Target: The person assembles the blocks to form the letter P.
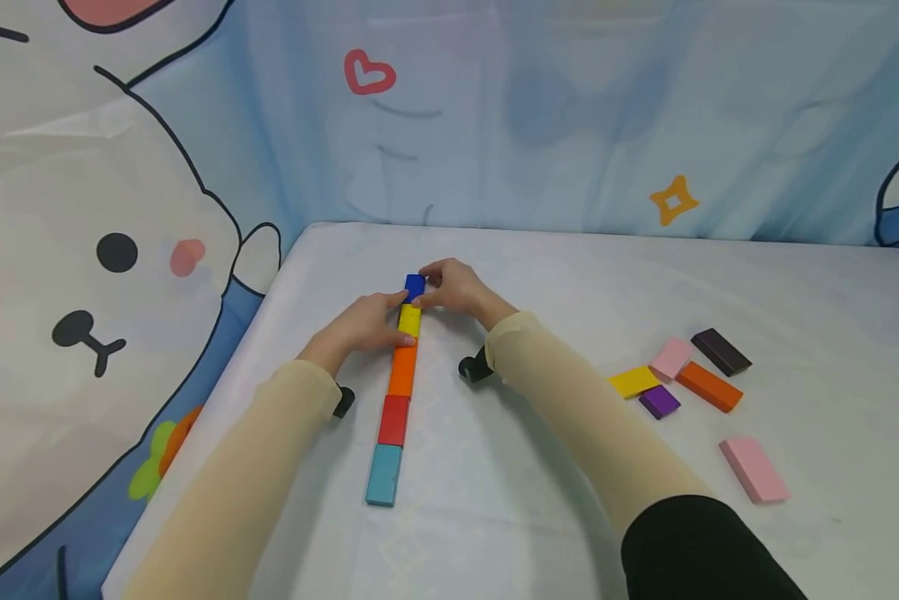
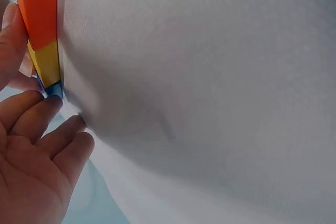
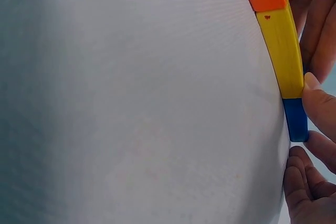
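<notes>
A straight row of blocks runs away from me on the white table [image 1: 464,517]: teal block [image 1: 384,475], red block [image 1: 394,419], orange block [image 1: 402,371], yellow block [image 1: 409,320], then blue block [image 1: 414,287] at the far end. My right hand [image 1: 460,287] holds the blue block, thumb near its joint with the yellow one and index finger at its far corner. From the other side, my left hand [image 1: 359,325] touches the row with fairly straight fingers: its index fingertip meets the blue block, while its thumb lies over the yellow-orange joint.
Right of my right forearm lies a loose cluster: a yellow block [image 1: 633,382], purple block [image 1: 659,402], pink block [image 1: 671,359], orange block [image 1: 709,387] and black block [image 1: 721,352]. Nearer sits another pink block [image 1: 754,470]. A printed cloth [image 1: 539,117] hangs behind the table.
</notes>
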`<state>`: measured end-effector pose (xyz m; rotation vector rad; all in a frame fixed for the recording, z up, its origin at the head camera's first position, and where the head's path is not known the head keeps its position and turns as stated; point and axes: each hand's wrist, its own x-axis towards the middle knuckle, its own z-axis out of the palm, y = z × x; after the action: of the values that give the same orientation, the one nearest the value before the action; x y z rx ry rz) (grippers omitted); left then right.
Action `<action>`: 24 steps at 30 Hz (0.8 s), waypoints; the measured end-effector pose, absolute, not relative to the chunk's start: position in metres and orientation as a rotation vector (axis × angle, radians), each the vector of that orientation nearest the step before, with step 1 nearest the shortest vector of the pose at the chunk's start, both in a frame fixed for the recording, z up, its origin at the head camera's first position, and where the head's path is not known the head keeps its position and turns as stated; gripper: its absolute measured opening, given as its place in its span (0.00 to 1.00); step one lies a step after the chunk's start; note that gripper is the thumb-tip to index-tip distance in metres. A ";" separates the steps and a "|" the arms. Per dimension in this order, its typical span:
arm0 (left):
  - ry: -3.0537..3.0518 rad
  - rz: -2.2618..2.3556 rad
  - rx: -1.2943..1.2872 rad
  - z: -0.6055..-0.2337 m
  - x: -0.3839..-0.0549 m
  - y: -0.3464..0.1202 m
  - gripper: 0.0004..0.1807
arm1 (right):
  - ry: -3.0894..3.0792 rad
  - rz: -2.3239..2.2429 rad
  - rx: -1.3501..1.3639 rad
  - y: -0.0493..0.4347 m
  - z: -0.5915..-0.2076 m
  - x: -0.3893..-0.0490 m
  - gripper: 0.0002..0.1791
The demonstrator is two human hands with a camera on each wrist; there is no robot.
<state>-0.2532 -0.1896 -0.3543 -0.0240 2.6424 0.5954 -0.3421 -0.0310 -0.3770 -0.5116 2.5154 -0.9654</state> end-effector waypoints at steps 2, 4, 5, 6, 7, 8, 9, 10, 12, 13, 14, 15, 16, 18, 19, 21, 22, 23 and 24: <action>2.640 0.583 -0.027 -0.353 -0.253 -0.189 0.48 | 2.516 -0.964 -0.506 -0.031 -0.377 -0.342 0.35; 2.638 0.573 -0.028 -0.353 -0.253 -0.189 0.48 | 2.519 -0.960 -0.500 -0.031 -0.376 -0.341 0.35; 2.637 0.570 -0.028 -0.352 -0.253 -0.189 0.48 | 2.520 -0.960 -0.498 -0.031 -0.376 -0.341 0.35; 2.635 0.567 -0.027 -0.352 -0.253 -0.188 0.48 | 2.519 -0.962 -0.495 -0.031 -0.375 -0.340 0.35; 2.633 0.566 -0.028 -0.352 -0.253 -0.188 0.47 | 2.518 -0.962 -0.495 -0.031 -0.375 -0.340 0.35; 2.631 0.564 -0.032 -0.352 -0.253 -0.188 0.47 | 2.518 -0.965 -0.498 -0.030 -0.375 -0.339 0.35; 2.630 0.561 -0.035 -0.353 -0.253 -0.188 0.47 | 2.517 -0.966 -0.501 -0.030 -0.375 -0.339 0.35; 2.628 0.559 -0.038 -0.353 -0.253 -0.187 0.47 | 2.516 -0.968 -0.505 -0.030 -0.375 -0.338 0.35; 2.625 0.559 -0.043 -0.353 -0.253 -0.187 0.47 | 2.514 -0.972 -0.511 -0.029 -0.375 -0.337 0.35; 2.625 0.558 -0.043 -0.353 -0.253 -0.187 0.47 | 2.515 -0.973 -0.516 -0.029 -0.375 -0.336 0.35; 2.625 0.556 -0.042 -0.353 -0.252 -0.187 0.47 | 2.515 -0.978 -0.520 -0.028 -0.376 -0.336 0.35; 2.627 0.553 -0.040 -0.353 -0.252 -0.186 0.47 | 2.513 -0.982 -0.523 -0.028 -0.376 -0.336 0.35; 2.629 0.553 -0.037 -0.353 -0.252 -0.186 0.47 | 2.511 -0.986 -0.526 -0.027 -0.376 -0.335 0.36; 2.632 0.552 -0.030 -0.353 -0.252 -0.187 0.47 | 2.510 -0.990 -0.540 -0.025 -0.376 -0.335 0.36; 2.633 0.553 -0.026 -0.353 -0.252 -0.187 0.47 | 2.507 -0.992 -0.545 -0.023 -0.376 -0.335 0.36; 2.634 0.553 -0.021 -0.353 -0.252 -0.188 0.47 | 2.503 -0.986 -0.555 -0.020 -0.374 -0.335 0.36; 2.634 0.552 -0.018 -0.353 -0.252 -0.188 0.47 | 2.504 -0.979 -0.560 -0.018 -0.373 -0.335 0.36; 2.632 0.551 -0.021 -0.353 -0.252 -0.189 0.47 | 2.502 -0.973 -0.565 -0.016 -0.372 -0.335 0.35; 2.630 0.549 -0.026 -0.353 -0.252 -0.189 0.47 | 2.497 -0.969 -0.566 -0.013 -0.371 -0.335 0.35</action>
<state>-0.2522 -0.1893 -0.3531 -0.0259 2.6301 0.5487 -0.3346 -0.0130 -0.3708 -0.5660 2.4970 -0.9691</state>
